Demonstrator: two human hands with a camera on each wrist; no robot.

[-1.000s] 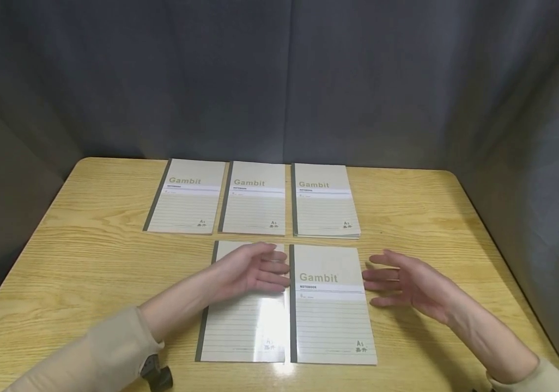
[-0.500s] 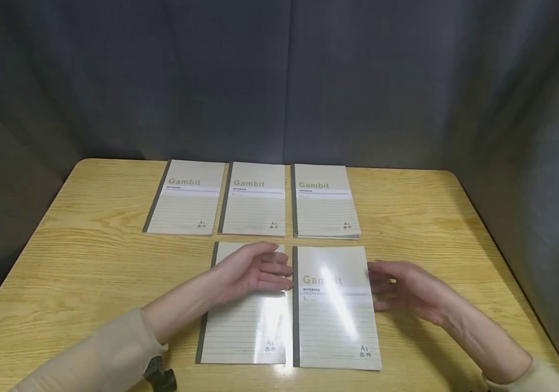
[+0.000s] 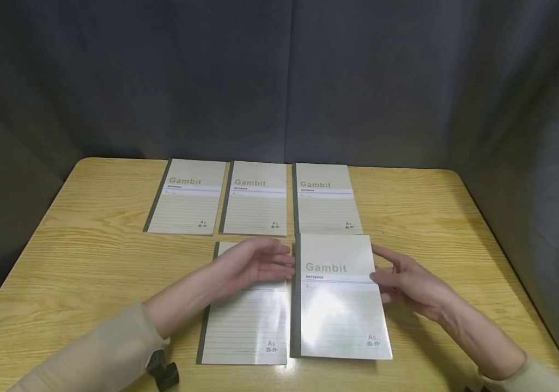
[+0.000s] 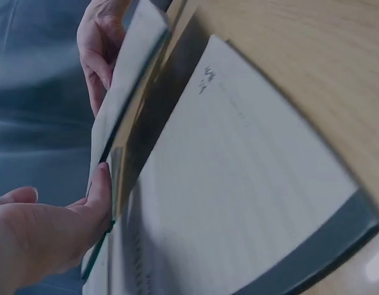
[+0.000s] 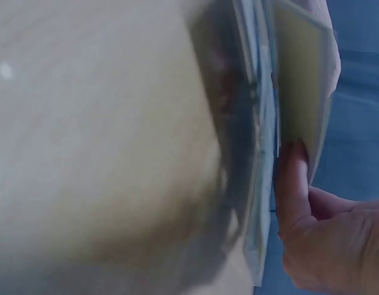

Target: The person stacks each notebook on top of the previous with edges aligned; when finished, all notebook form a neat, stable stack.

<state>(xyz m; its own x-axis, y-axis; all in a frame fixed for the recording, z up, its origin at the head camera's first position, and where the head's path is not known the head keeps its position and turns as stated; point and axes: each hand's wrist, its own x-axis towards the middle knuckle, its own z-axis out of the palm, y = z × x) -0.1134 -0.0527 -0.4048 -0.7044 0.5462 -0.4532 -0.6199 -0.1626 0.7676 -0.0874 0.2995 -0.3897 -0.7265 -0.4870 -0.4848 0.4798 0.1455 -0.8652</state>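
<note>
In the head view my right hand (image 3: 414,283) pinches the right edge of a white Gambit notebook (image 3: 340,313), thumb on the cover and fingers underneath. This notebook is raised off the table; its pale underside shows in the right wrist view above my right fingers (image 5: 293,184). My left hand (image 3: 255,267) lies over the upper part of a second notebook (image 3: 245,326), its fingers extended to the dark spine of the raised one. In the left wrist view, the left fingertips (image 4: 102,178) meet that spine, and the second notebook (image 4: 238,160) lies flat beside it.
Behind the hands, a row of three more notebook places spans the wooden table (image 3: 88,261): a left one (image 3: 186,198), a middle one (image 3: 255,201) and a right one (image 3: 326,201). A dark grey curtain (image 3: 279,81) encloses the back and sides.
The right hand has moved in to the right notebook's edge and taken hold of it. That notebook has risen and shifted slightly right and away. The left hand has barely moved.
</note>
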